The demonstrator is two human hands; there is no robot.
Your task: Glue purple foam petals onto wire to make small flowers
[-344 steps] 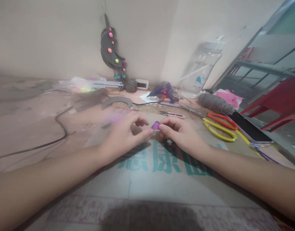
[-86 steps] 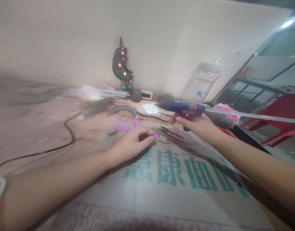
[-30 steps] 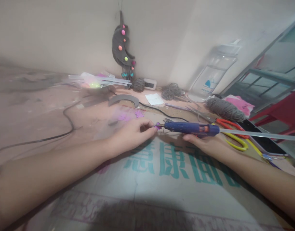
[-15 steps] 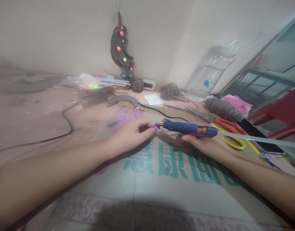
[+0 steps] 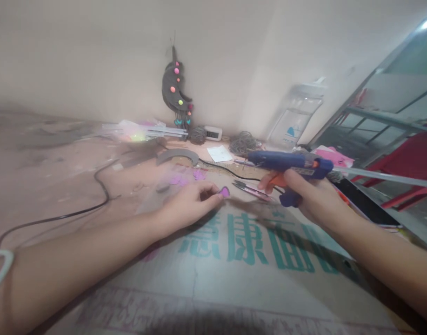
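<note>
My left hand (image 5: 196,202) pinches a small purple piece with a dark edge (image 5: 224,191) between thumb and fingertips, over the printed sheet. A blue hot glue gun (image 5: 286,162) is gripped in my right hand (image 5: 311,195), its orange trigger under my fingers. The gun's nozzle points left, raised and apart from the purple piece. From its back end sticks a long clear glue stick (image 5: 381,174). Thread snips (image 5: 251,190) lie on the sheet between my hands. Purple cut-outs (image 5: 199,174) rest just beyond my left hand.
A grey crescent (image 5: 178,156) lies behind the cut-outs, near a black cord (image 5: 63,215). Along the wall are a bundle of glue sticks (image 5: 168,130), grey yarn (image 5: 244,143), a white paper (image 5: 219,153) and a water bottle (image 5: 295,116). A decorated crescent (image 5: 172,88) hangs above. A phone (image 5: 367,202) lies right.
My right hand has lifted the glue gun up and to the right, away from the purple piece. My left hand stays nearly in place, and the thread snips now show fully.
</note>
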